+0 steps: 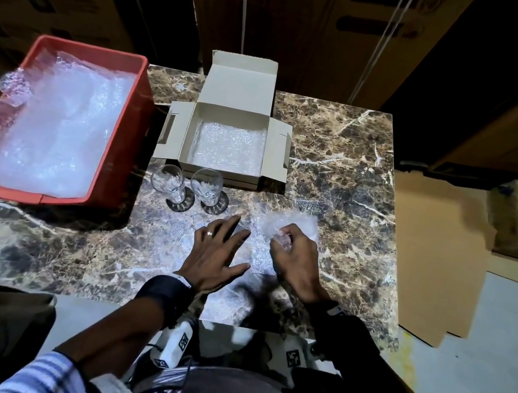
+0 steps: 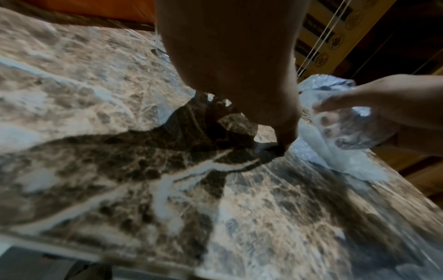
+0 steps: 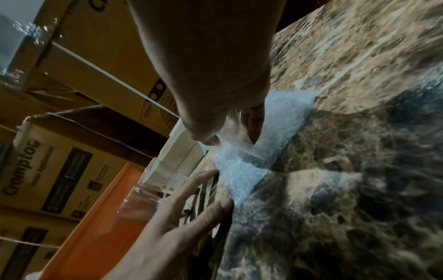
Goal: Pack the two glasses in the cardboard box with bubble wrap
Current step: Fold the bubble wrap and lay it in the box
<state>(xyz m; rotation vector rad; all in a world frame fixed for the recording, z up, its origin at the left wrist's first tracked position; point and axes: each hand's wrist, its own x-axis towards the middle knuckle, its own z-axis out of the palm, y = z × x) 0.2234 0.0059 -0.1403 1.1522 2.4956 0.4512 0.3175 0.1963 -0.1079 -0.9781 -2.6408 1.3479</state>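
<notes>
Fingers of right hand [image 1: 296, 261] pinching bubble wrap [image 1: 294, 224] corner, left hand [image 1: 214, 254] fingers spread flat, glasses [image 1: 185, 185] upright.

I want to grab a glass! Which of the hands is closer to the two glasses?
Left. The left hand lies flat just below the glasses; the right hand pinches bubble wrap farther right.

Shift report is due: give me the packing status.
Done: cardboard box open, lined with bubble wrap. In hand: right hand pinches a bubble wrap sheet on the table; left hand spread beside it. Left: both glasses stand unwrapped, outside.
</notes>
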